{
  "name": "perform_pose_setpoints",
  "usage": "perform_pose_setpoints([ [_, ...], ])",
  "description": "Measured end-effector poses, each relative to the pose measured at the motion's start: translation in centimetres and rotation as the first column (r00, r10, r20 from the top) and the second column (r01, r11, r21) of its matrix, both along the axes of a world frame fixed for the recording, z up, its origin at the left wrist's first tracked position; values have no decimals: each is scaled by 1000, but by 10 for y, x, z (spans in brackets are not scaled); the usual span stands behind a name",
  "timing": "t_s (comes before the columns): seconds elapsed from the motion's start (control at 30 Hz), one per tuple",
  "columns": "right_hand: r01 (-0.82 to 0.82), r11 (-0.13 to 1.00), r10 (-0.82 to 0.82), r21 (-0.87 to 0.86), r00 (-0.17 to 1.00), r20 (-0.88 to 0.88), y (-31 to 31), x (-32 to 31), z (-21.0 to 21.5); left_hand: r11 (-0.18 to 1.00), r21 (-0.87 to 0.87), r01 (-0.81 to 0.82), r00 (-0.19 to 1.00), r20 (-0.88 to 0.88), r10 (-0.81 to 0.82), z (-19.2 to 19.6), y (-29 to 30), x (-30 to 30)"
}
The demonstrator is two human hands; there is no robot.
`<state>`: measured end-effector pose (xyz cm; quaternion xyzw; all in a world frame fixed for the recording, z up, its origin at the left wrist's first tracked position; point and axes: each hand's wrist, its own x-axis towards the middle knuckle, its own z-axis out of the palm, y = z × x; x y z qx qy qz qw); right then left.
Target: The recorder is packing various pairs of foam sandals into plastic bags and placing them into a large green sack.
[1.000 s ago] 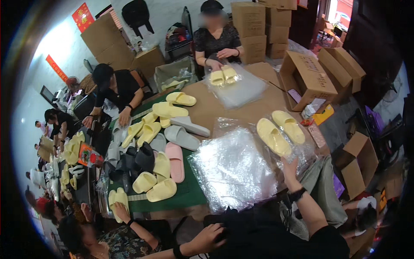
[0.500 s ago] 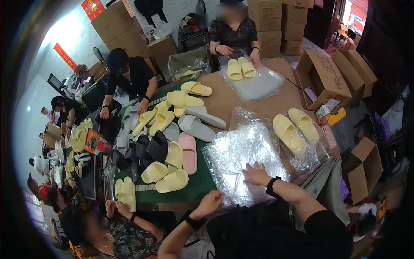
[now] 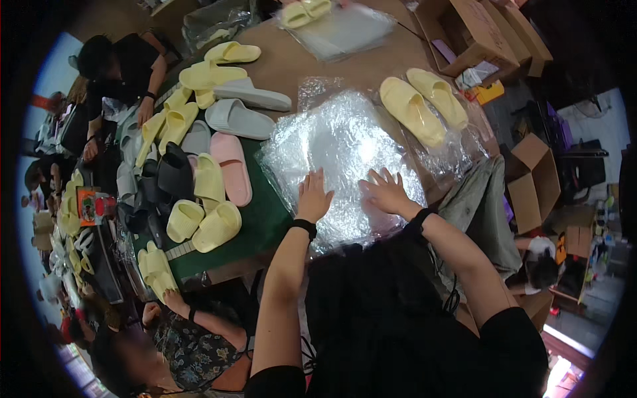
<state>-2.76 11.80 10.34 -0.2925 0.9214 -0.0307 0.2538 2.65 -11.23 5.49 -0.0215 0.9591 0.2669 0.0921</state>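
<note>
A stack of clear plastic bags (image 3: 345, 139) lies on the table right in front of me. My left hand (image 3: 314, 196) rests flat on its near left part, fingers stretched out. On the near right part lies my right hand (image 3: 388, 192), its fingers spread. Neither hand holds anything. Just beyond the stack's right side, a pair of yellow slippers (image 3: 413, 109) rests on clear plastic. To the left of the stack are a pink slipper (image 3: 231, 169), grey slippers (image 3: 239, 119), black slippers (image 3: 174, 172) and several loose yellow slippers (image 3: 217, 227).
Across the table, another yellow pair (image 3: 305, 12) sits on more clear bags (image 3: 345, 33). Co-workers are at the left side, one touching a yellow slipper (image 3: 156, 268) at the near corner. Open cardboard boxes (image 3: 464, 36) stand at the right, and a grey-green cloth (image 3: 481, 199) hangs by the table edge.
My left hand has moved from the stack's near left corner onto the bags and opened flat. My right hand stays on the stack. The view has tilted down, and the near-left co-worker has reached to a slipper.
</note>
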Motion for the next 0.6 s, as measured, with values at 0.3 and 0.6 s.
perform_pose_setpoints([
  [0.3, -98, 995, 95, -15, 986, -139, 0, 29, -6, 949, -35, 314, 949, 12, -314, 15, 18, 81],
  [0.6, -292, 956, 290, -12, 945, 147, -61, 43, 5, 930, 13, 366, 930, -21, -366, 18, 9, 109],
])
